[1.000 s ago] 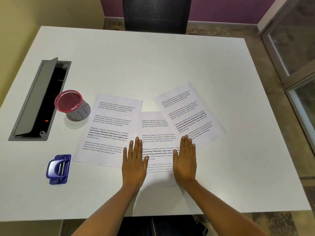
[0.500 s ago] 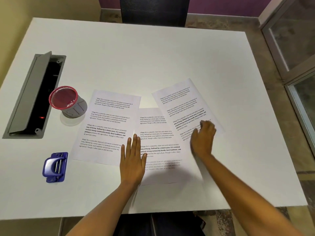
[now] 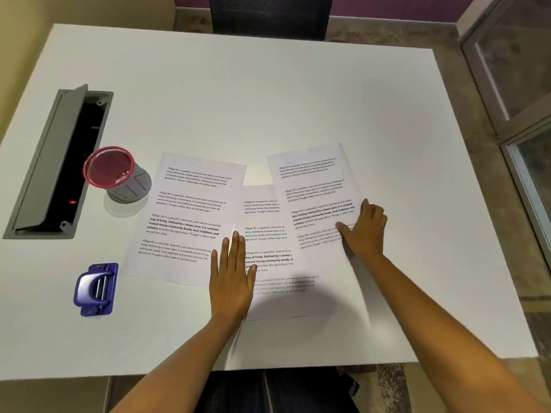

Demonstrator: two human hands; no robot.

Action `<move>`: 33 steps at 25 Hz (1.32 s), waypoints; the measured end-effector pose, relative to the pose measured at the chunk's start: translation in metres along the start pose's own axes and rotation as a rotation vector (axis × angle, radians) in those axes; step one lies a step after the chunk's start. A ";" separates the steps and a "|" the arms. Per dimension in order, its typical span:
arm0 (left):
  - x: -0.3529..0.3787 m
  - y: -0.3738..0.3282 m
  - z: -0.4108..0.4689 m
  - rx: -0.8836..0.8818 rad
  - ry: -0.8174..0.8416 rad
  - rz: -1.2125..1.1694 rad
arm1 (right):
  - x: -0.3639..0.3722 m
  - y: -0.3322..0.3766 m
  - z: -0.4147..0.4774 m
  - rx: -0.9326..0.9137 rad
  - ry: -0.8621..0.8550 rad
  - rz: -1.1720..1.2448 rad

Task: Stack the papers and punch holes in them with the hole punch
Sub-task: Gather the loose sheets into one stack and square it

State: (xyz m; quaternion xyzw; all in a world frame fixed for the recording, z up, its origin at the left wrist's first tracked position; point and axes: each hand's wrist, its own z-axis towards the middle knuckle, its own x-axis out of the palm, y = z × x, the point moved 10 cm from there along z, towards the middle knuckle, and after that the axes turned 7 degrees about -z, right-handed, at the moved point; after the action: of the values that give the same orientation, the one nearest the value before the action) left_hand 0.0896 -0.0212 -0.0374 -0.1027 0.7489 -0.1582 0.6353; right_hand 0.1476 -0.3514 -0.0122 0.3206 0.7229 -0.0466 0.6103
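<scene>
A white table (image 3: 268, 99) fills the frame, with a chair (image 3: 269, 13) and purple wall at the top and a punch (image 3: 95, 289) at lower left. Since half a second ago, the right hand (image 3: 365, 231) has slid the right sheet (image 3: 313, 189) over the middle sheet (image 3: 262, 216), fingers curled on its edge. The left hand (image 3: 232, 278) stays flat and spread; the left sheet (image 3: 185, 216) reads "Village life is a peaceful, close-knit".

The desk (image 3: 268, 99) is a smooth, matt white board. Three sheets of thin white paper (image 3: 185, 216) with black print lie on it, matt and flat. The hole punch (image 3: 96, 289) near the desk's left edge is glossy blue plastic with shiny metal pins. The pen cup (image 3: 114, 174) is fine red wire mesh. The cable tray (image 3: 50, 162) set into the desk has a dull grey metal lid.
</scene>
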 end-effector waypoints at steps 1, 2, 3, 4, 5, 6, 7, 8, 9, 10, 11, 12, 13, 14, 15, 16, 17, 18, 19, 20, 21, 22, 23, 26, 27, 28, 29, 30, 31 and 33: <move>0.000 0.000 0.000 -0.002 -0.001 0.003 | 0.006 0.004 -0.014 -0.021 0.002 0.003; 0.000 0.000 0.000 -0.002 -0.001 0.007 | 0.012 0.007 -0.027 -0.031 0.001 0.010; 0.000 0.000 0.000 -0.001 -0.001 0.008 | 0.016 0.010 -0.041 -0.032 -0.001 0.023; 0.000 0.000 0.000 0.002 0.001 0.005 | 0.020 0.013 -0.053 -0.030 -0.005 0.041; 0.000 0.000 0.000 0.006 0.000 0.003 | 0.022 0.017 -0.065 -0.032 -0.009 0.055; 0.000 0.000 -0.001 0.010 -0.001 0.000 | 0.025 0.020 -0.076 -0.037 -0.009 0.060; 0.000 0.001 -0.001 0.011 -0.002 -0.006 | 0.027 0.023 -0.085 -0.034 -0.003 0.061; 0.000 0.001 0.000 0.009 0.000 -0.015 | 0.030 0.023 -0.092 -0.006 0.007 0.065; 0.000 0.001 0.000 0.007 0.001 -0.025 | 0.032 0.020 -0.098 0.063 0.016 0.075; 0.000 0.001 0.000 0.004 0.000 -0.030 | 0.033 0.014 -0.102 0.168 0.021 0.086; 0.000 0.001 0.000 0.001 -0.001 -0.032 | 0.032 0.008 -0.105 0.284 0.026 0.091; 0.000 0.002 0.001 -0.003 0.002 -0.034 | 0.030 0.005 -0.106 0.377 0.035 0.087; 0.000 0.002 0.001 -0.006 0.007 -0.036 | 0.028 0.005 -0.106 0.428 0.046 0.071; 0.000 0.002 0.001 -0.007 0.011 -0.036 | 0.026 0.008 -0.105 0.446 0.059 0.044; 0.000 0.001 0.000 -0.007 0.012 -0.036 | 0.025 0.012 -0.104 0.448 0.075 0.014; 0.000 0.001 -0.001 -0.007 0.013 -0.037 | 0.024 0.016 -0.103 0.450 0.091 -0.009; -0.001 0.001 0.000 -0.007 0.014 -0.042 | 0.025 0.020 -0.103 0.455 0.106 -0.022; -0.001 0.000 -0.001 -0.007 0.017 -0.047 | 0.025 0.023 -0.104 0.457 0.121 -0.026; -0.001 0.000 -0.001 -0.007 0.018 -0.048 | 0.026 0.026 -0.105 0.451 0.136 -0.022; -0.002 -0.001 -0.001 -0.007 0.018 -0.047 | 0.027 0.030 -0.106 0.439 0.149 -0.012; -0.002 -0.001 -0.001 -0.008 0.017 -0.049 | 0.028 0.033 -0.108 0.424 0.163 0.014; -0.002 -0.001 0.000 -0.008 0.017 -0.052 | 0.029 0.035 -0.109 0.410 0.173 0.063; -0.003 -0.001 -0.001 -0.006 0.019 -0.052 | 0.029 0.037 -0.110 0.399 0.177 0.128; -0.002 0.000 -0.001 -0.003 0.024 -0.048 | 0.025 0.035 -0.112 0.420 0.168 0.303; -0.002 0.000 -0.001 -0.005 0.026 -0.051 | 0.024 0.033 -0.113 0.447 0.173 0.343; -0.001 0.000 -0.001 -0.007 0.027 -0.053 | 0.025 0.030 -0.115 0.480 0.189 0.376; -0.001 0.001 -0.001 -0.007 0.027 -0.053 | 0.028 0.027 -0.116 0.509 0.214 0.409; -0.001 0.000 -0.001 -0.007 0.026 -0.050 | 0.031 0.025 -0.118 0.536 0.243 0.450; -0.001 0.000 -0.001 -0.007 0.026 -0.049 | 0.035 0.024 -0.119 0.557 0.270 0.500; -0.002 0.000 -0.001 -0.007 0.029 -0.058 | 0.038 0.025 -0.119 0.558 0.296 0.601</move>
State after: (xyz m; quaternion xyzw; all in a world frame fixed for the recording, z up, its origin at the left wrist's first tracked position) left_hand 0.0884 -0.0201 -0.0357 -0.1243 0.7554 -0.1757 0.6190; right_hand 0.0568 -0.2614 -0.0092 0.6727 0.6367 -0.0139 0.3766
